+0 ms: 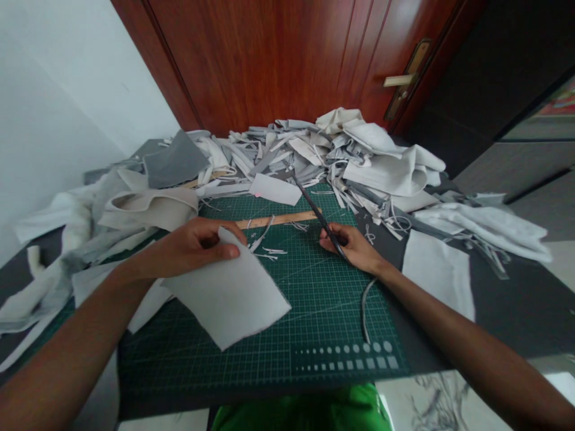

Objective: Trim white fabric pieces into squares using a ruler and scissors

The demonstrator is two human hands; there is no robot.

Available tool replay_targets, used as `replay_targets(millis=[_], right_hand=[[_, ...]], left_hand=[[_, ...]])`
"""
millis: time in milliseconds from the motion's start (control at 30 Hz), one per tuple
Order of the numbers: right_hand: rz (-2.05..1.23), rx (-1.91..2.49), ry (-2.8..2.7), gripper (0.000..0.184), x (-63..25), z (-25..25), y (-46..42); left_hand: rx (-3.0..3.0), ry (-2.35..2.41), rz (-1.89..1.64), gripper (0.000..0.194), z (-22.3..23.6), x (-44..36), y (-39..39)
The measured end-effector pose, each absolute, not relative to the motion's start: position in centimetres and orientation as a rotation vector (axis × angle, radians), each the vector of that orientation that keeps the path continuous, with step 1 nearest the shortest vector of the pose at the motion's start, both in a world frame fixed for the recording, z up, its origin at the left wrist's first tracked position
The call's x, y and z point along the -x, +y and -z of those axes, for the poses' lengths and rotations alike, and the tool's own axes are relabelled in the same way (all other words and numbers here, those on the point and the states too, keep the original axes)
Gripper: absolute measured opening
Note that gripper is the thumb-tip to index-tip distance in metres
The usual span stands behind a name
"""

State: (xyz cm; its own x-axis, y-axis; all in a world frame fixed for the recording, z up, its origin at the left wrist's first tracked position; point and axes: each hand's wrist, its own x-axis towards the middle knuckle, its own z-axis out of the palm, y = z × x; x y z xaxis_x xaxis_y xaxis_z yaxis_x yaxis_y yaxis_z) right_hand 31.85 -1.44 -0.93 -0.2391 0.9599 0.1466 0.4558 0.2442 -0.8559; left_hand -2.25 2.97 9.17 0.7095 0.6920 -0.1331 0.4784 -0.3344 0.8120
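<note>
My left hand (pixel 193 246) pinches the top edge of a light grey rectangular fabric piece (pixel 229 293) that lies tilted over a green cutting mat (pixel 323 323). My right hand (pixel 354 246) is closed round the black handles of long scissors (pixel 314 209), whose blades point up and away towards the scrap pile. A wooden ruler (pixel 278 220) lies across the mat between both hands, with thin fabric trimmings beside it.
A big heap of grey and white fabric scraps (pixel 341 155) fills the table's far side, with more cloth at left (pixel 90 227). A white rectangle (pixel 438 272) lies right of the mat. A thin grey strip (pixel 365 308) curls on the mat. A wooden door (pixel 278 60) stands behind.
</note>
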Motion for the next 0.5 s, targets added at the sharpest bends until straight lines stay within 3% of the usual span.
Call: replay_targets(millis=[100, 200, 300, 500], right_hand=[[-0.969, 1.282, -1.761, 0.029, -32.8, 1.1, -1.1], [-0.917, 1.342, -1.806, 0.024, -34.1, 1.2, -0.5], [-0.722, 1.434, -1.923, 0.016, -35.1, 1.3, 0.0], [-0.369, 1.533, -2.049, 0.012, -34.2, 1.7, -0.2]], left_hand=[[-2.282, 0.78, -0.114, 0.036, -9.5, -0.9, 3.8], [-2.651, 0.877, -0.09, 0.056, -8.0, -2.6, 4.0], [-2.88, 1.245, -0.213, 0.044, -6.9, -1.7, 2.3], [-2.779, 1.857, 0.032, 0.045, -5.6, 0.6, -5.9]])
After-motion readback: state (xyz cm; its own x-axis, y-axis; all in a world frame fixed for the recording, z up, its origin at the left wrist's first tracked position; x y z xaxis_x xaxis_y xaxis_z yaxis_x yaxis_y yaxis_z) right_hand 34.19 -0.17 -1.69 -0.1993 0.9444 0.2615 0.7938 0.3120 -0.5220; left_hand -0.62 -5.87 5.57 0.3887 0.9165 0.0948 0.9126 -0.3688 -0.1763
